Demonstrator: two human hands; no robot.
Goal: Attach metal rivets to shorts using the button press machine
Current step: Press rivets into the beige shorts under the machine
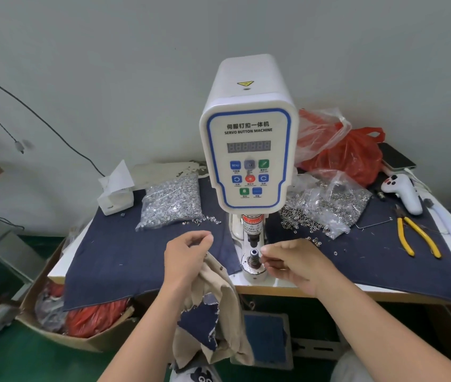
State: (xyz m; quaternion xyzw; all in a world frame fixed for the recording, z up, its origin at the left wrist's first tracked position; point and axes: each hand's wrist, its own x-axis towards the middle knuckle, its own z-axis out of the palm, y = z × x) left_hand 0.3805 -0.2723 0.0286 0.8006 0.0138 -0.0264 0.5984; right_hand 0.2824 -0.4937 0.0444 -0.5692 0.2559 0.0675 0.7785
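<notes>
Left grip (pixel 188 250) pinches the tan shorts (pixel 219 293) below it; right grip (pixel 290 261), fingers curled, pinches something tiny beside the press die (pixel 254 256).

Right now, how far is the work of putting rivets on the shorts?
Done: one rivet already shows on the beige shorts. In hand: the left hand holds the shorts while the right hand reaches to the lower die, apparently loading a small part; I cannot see it. Left: laying the fabric on the die and pressing with the machine.

Table (pixel 287 283) under navy cloth (pixel 125 260)
</notes>
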